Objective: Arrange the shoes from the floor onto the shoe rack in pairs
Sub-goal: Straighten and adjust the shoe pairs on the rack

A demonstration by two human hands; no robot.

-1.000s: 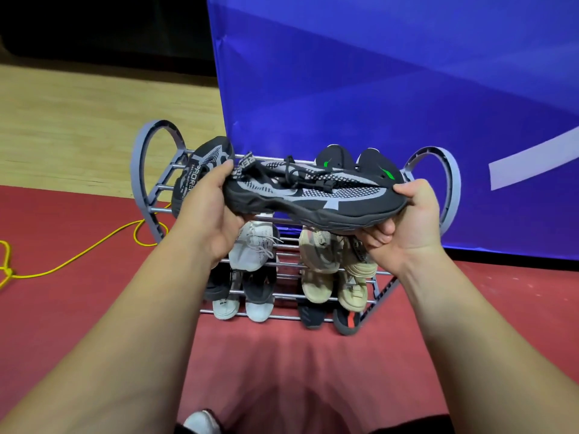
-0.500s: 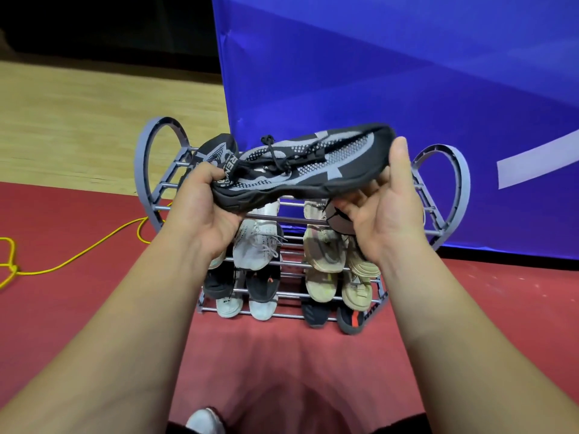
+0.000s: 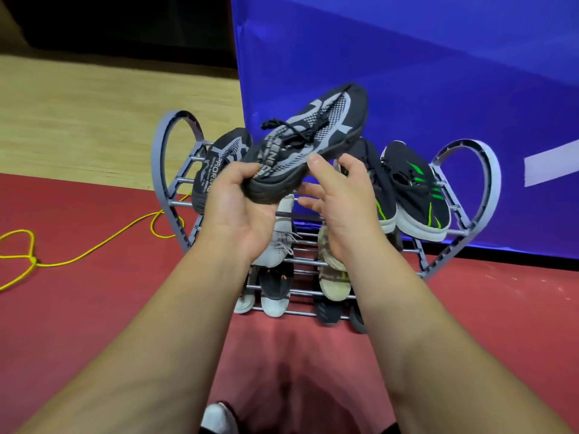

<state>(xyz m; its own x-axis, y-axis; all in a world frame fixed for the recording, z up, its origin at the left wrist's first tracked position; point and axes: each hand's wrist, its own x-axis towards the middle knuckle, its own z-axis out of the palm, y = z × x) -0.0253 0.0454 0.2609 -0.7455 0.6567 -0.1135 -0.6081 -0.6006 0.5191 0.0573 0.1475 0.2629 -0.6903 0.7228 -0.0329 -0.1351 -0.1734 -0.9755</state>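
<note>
A black and grey knit sneaker [image 3: 316, 136] is held in the air above the shoe rack [image 3: 169, 158], toe pointing up and away to the right. My left hand [image 3: 238, 202] grips its heel from below. My right hand [image 3: 338, 202] is beside the sole near the heel, fingers spread and relaxed, thumb touching the shoe's side. Its matching sneaker [image 3: 216, 164] lies on the rack's top tier at the left. A black pair with green stripes [image 3: 416, 189] sits on the top tier at the right. Lower tiers hold a white pair [image 3: 282, 239], a beige pair [image 3: 332, 277] and dark shoes, partly hidden by my arms.
A blue banner [image 3: 407, 73] stands right behind the rack. A yellow cable [image 3: 94, 249] snakes over the red floor at the left. Pale wooden floor [image 3: 94, 114] lies beyond. A white shoe toe [image 3: 216, 418] shows at the bottom edge.
The sneaker has swung from lying crosswise to pointing toe-up and away. My right hand let go of the toe and came back near the heel; my left hand kept hold of the heel.
</note>
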